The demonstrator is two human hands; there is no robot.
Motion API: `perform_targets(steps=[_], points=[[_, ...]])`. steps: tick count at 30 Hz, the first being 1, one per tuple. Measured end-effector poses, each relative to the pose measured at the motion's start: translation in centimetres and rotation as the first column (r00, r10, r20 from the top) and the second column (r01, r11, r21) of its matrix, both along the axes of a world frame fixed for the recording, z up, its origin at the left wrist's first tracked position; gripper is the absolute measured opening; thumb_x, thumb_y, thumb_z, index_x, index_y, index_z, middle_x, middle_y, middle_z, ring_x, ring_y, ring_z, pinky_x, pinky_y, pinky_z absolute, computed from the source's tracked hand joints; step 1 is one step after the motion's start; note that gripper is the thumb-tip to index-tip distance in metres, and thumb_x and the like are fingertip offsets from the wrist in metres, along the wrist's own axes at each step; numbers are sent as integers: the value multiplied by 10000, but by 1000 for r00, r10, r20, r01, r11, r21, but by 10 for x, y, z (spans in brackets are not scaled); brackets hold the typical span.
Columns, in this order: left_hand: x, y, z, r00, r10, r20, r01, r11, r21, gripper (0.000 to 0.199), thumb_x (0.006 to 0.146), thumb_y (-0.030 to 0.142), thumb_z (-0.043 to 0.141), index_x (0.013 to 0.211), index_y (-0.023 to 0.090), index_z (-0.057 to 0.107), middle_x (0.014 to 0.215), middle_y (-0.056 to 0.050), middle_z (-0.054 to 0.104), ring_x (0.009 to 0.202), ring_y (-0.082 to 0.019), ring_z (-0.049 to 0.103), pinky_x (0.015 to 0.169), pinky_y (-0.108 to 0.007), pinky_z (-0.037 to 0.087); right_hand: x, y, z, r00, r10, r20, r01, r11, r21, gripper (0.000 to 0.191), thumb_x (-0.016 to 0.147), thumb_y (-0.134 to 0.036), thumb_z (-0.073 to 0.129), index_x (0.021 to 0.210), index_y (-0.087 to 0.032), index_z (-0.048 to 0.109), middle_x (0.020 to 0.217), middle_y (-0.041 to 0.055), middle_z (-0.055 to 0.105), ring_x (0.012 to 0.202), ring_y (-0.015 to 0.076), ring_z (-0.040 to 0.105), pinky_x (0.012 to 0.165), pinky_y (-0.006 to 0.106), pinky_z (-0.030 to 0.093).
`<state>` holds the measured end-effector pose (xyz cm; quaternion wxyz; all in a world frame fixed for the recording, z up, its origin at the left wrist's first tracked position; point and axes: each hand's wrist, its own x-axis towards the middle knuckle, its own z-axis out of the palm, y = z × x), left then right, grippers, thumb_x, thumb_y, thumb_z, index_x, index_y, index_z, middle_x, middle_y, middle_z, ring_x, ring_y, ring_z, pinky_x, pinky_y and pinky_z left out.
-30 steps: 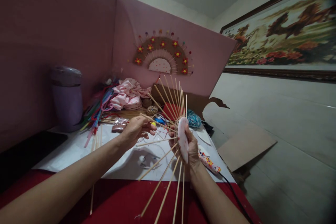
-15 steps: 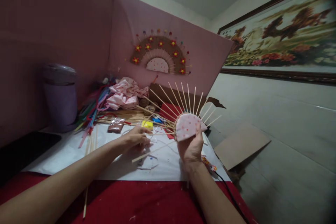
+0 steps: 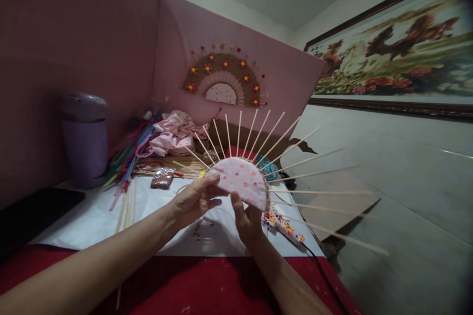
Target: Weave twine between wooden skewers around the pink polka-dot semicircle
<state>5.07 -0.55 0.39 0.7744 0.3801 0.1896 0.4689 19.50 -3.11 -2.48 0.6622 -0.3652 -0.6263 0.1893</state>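
Note:
A half-round piece covered in pink dotted cloth [image 3: 240, 179] is held up over the table, with several thin wooden sticks [image 3: 253, 130] fanning out from its curved edge. My left hand [image 3: 197, 197] pinches its left corner between thumb and fingers. Under its straight lower edge, my right hand [image 3: 247, 216] grips it with the thumb in front and the fingers hidden behind. Some sticks on the right are smeared by motion.
Behind lie crumpled pink cloth [image 3: 173, 133], loose sticks, pipe cleaners [image 3: 131, 165] and a brown packet [image 3: 162, 178]. At left stand a purple tumbler [image 3: 84, 142] and a black flat object [image 3: 40, 211]. A flower-patterned corded tool [image 3: 284, 226] lies right. A finished-looking fan [image 3: 221, 76] hangs on the pink board.
The stick fan has turned clockwise, its sticks now reaching far to the right. My left hand has moved from a lower-left stick onto the cloth-covered piece; my right hand has shifted left.

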Motion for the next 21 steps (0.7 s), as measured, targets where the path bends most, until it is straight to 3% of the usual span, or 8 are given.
perform_targets(steps=[3,7,10,14,16,18,21], points=[[-4,6,3,994,80,72,-77,996,-50,284,739,321,596,987,184,583,839,-52,650,772,-144,595,685,-256,464,1,1,2,986,-79,149,76,997,27,354,646,-312,681,985,-237,609,1119,53,583,1181,253,388,1049,448,197],[0,3,4,992,100,73,-89,987,-136,305,730,333,608,991,176,582,818,-47,671,710,-149,615,647,-271,492,-2,4,-1,950,-78,303,60,996,69,339,702,-289,629,1037,-255,592,1085,43,604,1085,242,483,1035,443,242],[5,-5,5,992,69,103,-54,988,-146,285,702,237,646,959,127,596,804,-69,687,700,-164,634,702,-299,506,-4,5,-2,904,-128,408,51,979,195,383,710,-291,615,1089,-278,561,1137,31,577,1137,259,430,1041,470,210],[3,-10,11,989,65,135,-46,989,-138,238,684,125,636,917,78,613,791,-97,699,692,-181,649,712,-313,517,-6,5,6,871,-144,470,-22,944,330,381,752,-289,553,1128,-233,530,1150,53,548,1127,274,425,988,471,293],[-3,-7,14,986,84,141,-64,987,-144,190,690,113,617,877,80,624,771,-93,703,674,-181,652,683,-306,526,-7,6,8,904,-92,418,-42,953,299,311,768,-266,534,1075,-221,559,1093,66,558,1060,254,471,913,432,378],[-7,-4,15,983,115,144,-94,984,-150,152,691,111,605,839,90,632,730,-78,705,635,-175,651,640,-288,532,-7,8,7,963,3,269,-53,982,179,222,772,-248,537,982,-211,599,992,65,577,907,211,537,752,359,464],[-11,0,14,979,163,126,-140,975,-173,130,687,120,597,807,93,637,696,-72,705,587,-167,646,593,-267,534,-8,14,4,984,163,-75,-171,979,-113,122,757,-256,568,843,-189,622,723,18,575,539,105,499,461,235,406]])
